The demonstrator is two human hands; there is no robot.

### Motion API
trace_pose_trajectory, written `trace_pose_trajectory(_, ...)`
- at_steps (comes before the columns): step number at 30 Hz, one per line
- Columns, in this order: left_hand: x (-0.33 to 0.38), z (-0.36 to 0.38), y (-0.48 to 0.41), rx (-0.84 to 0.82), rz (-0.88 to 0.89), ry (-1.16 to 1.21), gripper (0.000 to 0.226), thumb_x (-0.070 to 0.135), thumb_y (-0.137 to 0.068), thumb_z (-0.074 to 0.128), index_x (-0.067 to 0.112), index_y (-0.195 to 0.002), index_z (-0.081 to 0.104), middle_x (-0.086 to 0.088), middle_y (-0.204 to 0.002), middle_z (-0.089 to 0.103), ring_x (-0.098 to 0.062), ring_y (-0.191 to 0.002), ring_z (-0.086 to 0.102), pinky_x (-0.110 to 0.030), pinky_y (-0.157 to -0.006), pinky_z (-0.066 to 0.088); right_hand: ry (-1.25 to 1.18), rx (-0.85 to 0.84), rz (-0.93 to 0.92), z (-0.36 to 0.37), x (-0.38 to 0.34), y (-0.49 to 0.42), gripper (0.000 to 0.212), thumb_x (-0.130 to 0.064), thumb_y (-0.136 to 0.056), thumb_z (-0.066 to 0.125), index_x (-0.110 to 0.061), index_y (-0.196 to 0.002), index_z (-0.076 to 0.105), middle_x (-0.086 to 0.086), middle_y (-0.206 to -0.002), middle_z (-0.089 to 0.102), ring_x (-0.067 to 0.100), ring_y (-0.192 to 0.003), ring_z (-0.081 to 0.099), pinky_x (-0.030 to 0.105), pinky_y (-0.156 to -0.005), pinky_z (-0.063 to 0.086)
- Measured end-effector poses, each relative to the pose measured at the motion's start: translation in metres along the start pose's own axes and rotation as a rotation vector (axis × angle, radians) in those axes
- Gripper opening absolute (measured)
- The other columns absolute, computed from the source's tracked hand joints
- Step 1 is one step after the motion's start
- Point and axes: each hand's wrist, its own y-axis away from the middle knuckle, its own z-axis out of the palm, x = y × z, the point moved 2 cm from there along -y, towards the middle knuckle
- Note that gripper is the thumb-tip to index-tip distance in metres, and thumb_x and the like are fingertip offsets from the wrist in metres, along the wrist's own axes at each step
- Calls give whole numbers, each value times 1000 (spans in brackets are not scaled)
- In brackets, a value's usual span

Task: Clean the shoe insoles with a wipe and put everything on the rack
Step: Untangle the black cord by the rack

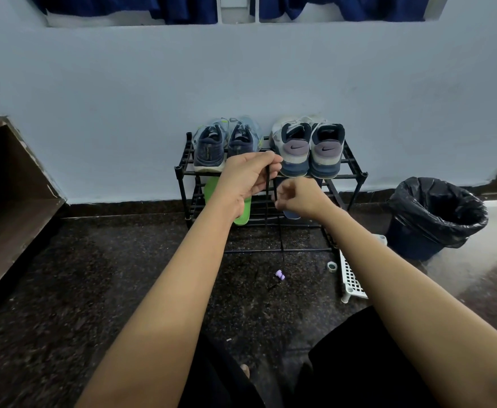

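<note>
Nearest, the person's black-clad knees frame a dark speckled floor, where a small purple object (280, 274), a roll of tape (332, 266) and a white lattice tray (351, 278) lie loose. Further out, both arms reach to the black shoe rack (182, 175). The left hand (247, 178) pinches a black shoelace (267, 187) between thumb and curled fingers at the height of the top shelf. The right hand (297, 198), lower and just beside it, is curled too and seems to nip the same lace, whose ends hang toward the floor. Held up like this, the lace is probably being draped over a rail, so that it goes on the rack with the rest. On the lower shelf a green insole (242, 214) lies flat, partly behind the left wrist, and a blue insole (291, 215) peeps out beneath the right hand; no wipe shows. Above, a dark navy pair (209, 151) and a grey-and-white pair (312, 154) stand heels outward, easy to grab. The grey heels carry the Nike swoosh; small print on a navy heel is too fine to read.
</note>
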Motion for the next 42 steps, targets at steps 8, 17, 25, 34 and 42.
trace_pose_trajectory(8,-1,3,-2,4,-5,8,16,19,-96,59,14,-89,73,5,-74,71,-8,-74,64,-15,-66,54,-325,267,-195,-12,-24,4,9,-14,-81,67,-10,-73,65,11,-63,62,6,-61,46,25,-58,37)
trace_pose_trajectory(17,0,2,0,2,-8,21,16,21,-96,60,16,-88,73,7,-73,72,-2,-67,65,-16,-67,56,-73,-9,-5,-7,-6,3,28,-10,-76,71,-19,-59,51,-10,-57,52,4,-57,47,21,-58,39)
trace_pose_trajectory(25,-3,4,-3,-20,-36,30,16,21,-96,60,16,-89,73,7,-71,71,-4,-69,63,-21,-76,54,-367,277,-248,-16,-29,6,7,-5,-77,58,-9,-76,64,3,-64,58,4,-62,43,23,-57,36)
trace_pose_trajectory(34,-3,4,-1,-57,-44,108,17,20,-95,60,16,-86,73,4,-76,74,-6,-73,67,-24,-83,54,-15,1,77,-5,3,1,12,-12,-76,73,-12,-66,67,-4,-69,66,2,-61,53,20,-61,39)
trace_pose_trajectory(42,-4,2,-4,-61,-38,115,15,20,-95,60,15,-90,74,4,-76,74,-4,-69,68,-21,-79,55,-449,276,-291,-23,-37,10,32,3,-74,57,-29,-71,61,-9,-61,60,2,-61,48,17,-55,38)
